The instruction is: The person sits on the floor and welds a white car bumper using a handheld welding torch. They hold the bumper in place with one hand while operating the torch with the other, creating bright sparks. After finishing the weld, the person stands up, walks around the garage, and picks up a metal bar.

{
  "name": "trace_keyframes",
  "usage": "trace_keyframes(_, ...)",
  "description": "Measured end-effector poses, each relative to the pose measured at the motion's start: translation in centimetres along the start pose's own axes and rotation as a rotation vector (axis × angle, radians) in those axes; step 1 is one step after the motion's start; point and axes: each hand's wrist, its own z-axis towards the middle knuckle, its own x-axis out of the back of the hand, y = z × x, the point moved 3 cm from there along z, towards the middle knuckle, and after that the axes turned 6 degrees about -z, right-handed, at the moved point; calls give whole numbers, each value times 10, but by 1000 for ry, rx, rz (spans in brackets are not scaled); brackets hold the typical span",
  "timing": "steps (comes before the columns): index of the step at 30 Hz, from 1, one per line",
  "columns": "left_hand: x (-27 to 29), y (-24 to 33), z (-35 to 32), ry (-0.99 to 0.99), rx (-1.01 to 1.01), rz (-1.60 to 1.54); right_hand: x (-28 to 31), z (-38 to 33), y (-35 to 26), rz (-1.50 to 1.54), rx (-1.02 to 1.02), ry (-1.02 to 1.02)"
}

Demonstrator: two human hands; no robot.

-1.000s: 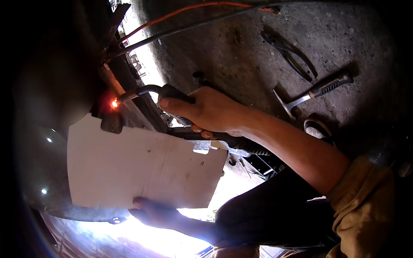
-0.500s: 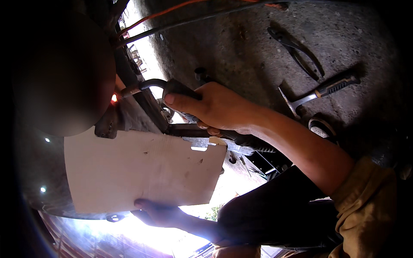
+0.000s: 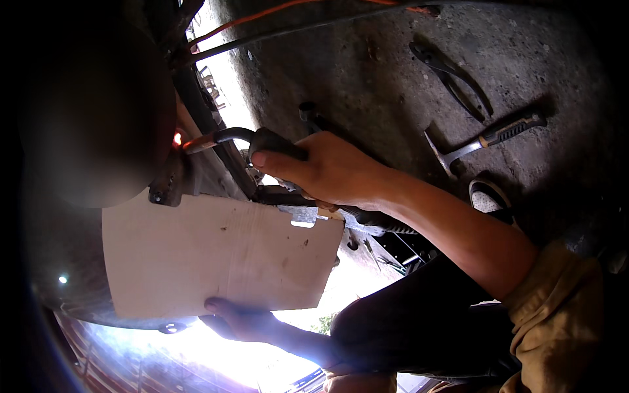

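The welding torch [image 3: 262, 141] sits in the right hand [image 3: 327, 171], fingers wrapped tight round its dark grip, its bent neck reaching left to a small orange glow [image 3: 177, 139] on the dark metal frame [image 3: 196, 177]; so the weld looks under way, and how much seam is left I cannot tell, the joint being in shadow. Just below, the left hand [image 3: 239, 321] pinches the lower edge of a pale flat board [image 3: 219, 259], held up as a shield beneath the torch. Out on the concrete floor [image 3: 367, 72] lie pliers [image 3: 452, 75] and a hammer [image 3: 488, 141], well apart from the work. Against the earlier frames the torch tip has edged upward along the frame, and the board has risen with it; both grips are unchanged.
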Motion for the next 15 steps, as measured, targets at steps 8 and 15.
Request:
trace_keyframes(8,-2,-3,-4,-48,22,70,-3,-5,-4,-40,27,17)
trace_keyframes(15,-11,-6,-3,-234,21,129,-7,-10,-7,-60,51,52)
